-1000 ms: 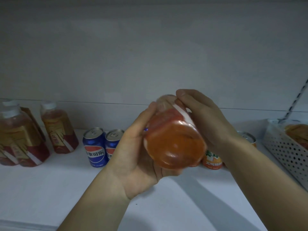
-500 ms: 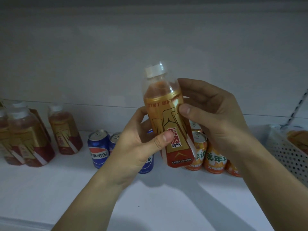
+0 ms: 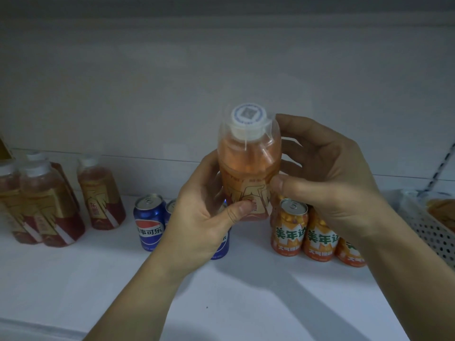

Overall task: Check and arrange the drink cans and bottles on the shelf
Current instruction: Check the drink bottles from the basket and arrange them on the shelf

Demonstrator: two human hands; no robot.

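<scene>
Both hands hold an orange drink bottle (image 3: 248, 166) with a white cap and gold label above the white shelf (image 3: 73, 286), its cap tilted toward me. My left hand (image 3: 197, 217) grips its lower body, thumb across the label. My right hand (image 3: 327, 178) wraps its right side, thumb on the label. Several matching bottles (image 3: 46, 205) stand at the left. Blue Pepsi cans (image 3: 149, 221) stand behind my left hand, partly hidden. Orange cans (image 3: 290, 230) stand under my right wrist.
A white perforated basket (image 3: 428, 225) holding something orange sits at the right end of the shelf, next to a slotted metal upright (image 3: 443, 166). The grey back wall rises behind the row. The shelf's front edge (image 3: 37, 328) runs along the bottom left.
The bottle went from lying with its base toward me, to upright, to now tilted with the cap facing me. Both hands kept hold and shifted slightly lower.
</scene>
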